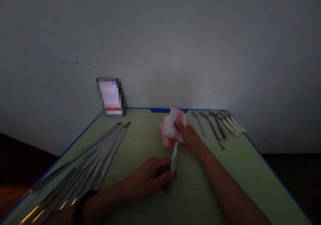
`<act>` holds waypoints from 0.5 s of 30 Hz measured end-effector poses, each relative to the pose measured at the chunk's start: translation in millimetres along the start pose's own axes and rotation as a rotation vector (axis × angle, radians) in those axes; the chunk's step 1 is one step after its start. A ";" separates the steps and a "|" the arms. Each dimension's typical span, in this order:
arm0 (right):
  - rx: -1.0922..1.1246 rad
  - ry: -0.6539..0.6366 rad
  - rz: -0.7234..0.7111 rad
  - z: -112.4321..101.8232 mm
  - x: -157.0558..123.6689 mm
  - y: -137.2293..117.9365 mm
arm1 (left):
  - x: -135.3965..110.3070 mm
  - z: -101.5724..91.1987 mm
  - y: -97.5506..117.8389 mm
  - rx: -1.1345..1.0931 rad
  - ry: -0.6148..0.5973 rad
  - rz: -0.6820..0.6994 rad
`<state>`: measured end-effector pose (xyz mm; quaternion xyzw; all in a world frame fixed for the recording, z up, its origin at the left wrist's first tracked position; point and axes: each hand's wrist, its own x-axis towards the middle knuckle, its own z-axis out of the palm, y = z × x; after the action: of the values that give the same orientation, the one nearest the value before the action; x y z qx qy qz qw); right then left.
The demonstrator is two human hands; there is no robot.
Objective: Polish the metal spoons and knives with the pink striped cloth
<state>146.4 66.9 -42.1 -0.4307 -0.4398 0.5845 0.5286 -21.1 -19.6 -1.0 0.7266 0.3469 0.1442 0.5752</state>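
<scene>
My left hand (154, 174) is closed around a metal table knife (175, 156), held above the middle of the table. The knife's narrow end points away from me and up toward the cloth; whether the two touch I cannot tell. My fingers hide its lower part. A folded pink and white cloth (170, 128) is gripped in my right hand (189, 136), thumb on top. One layer of the cloth hangs down to the left of the fingers.
Several long metal knives (100, 154) lie fanned out at left, partly under my left forearm. Several spoons (213, 118), some with white handles (232, 126), lie at the back right. A phone (111, 96) leans on the wall (160, 51). The green table (140, 134) has a blue edge.
</scene>
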 end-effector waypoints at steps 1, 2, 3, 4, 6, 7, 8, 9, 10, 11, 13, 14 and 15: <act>0.008 0.004 0.005 -0.3 0.4 0.3 | 0.0 0.1 -0.1 -0.001 0.001 0.001; 0.019 0.006 0.010 -0.4 0.6 0.6 | -0.1 0.1 -0.2 -0.002 0.000 0.002; 0.026 0.002 0.012 -0.4 0.8 0.9 | -0.2 0.1 -0.2 -0.002 0.000 0.002; 0.034 -0.001 0.011 -0.3 0.8 1.0 | -0.4 0.1 -0.1 -0.002 -0.001 -0.001; 0.055 -0.001 0.005 0.1 0.7 1.3 | -0.5 0.0 0.3 0.008 0.002 -0.012; 0.061 -0.001 0.006 0.2 0.7 1.5 | -0.4 -0.1 0.5 0.012 0.003 -0.017; 0.065 0.001 0.008 0.2 0.8 1.8 | -0.4 -0.2 0.6 0.011 0.004 -0.019; 0.067 0.003 0.011 0.1 0.9 2.2 | -0.2 -0.2 0.6 0.007 0.005 -0.020; 0.067 0.005 0.013 -0.2 1.2 2.8 | -0.1 -0.3 0.6 0.002 0.003 -0.019; 0.067 0.005 0.014 -0.5 1.5 3.3 | 0.0 -0.3 0.4 -0.004 0.001 -0.017; 0.068 0.005 0.011 -1.0 1.9 4.1 | 0.3 -0.3 0.4 -0.012 -0.006 -0.013; 0.068 0.007 0.010 -1.2 2.0 4.2 | 0.4 -0.4 0.5 -0.013 -0.005 -0.012; 0.067 0.009 0.010 -1.2 1.9 4.0 | 0.6 -0.4 0.8 -0.015 -0.006 -0.011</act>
<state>146.4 68.6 -46.4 -0.4174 -0.4155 0.5996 0.5419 -20.7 -19.0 -0.3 0.7207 0.3482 0.1416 0.5825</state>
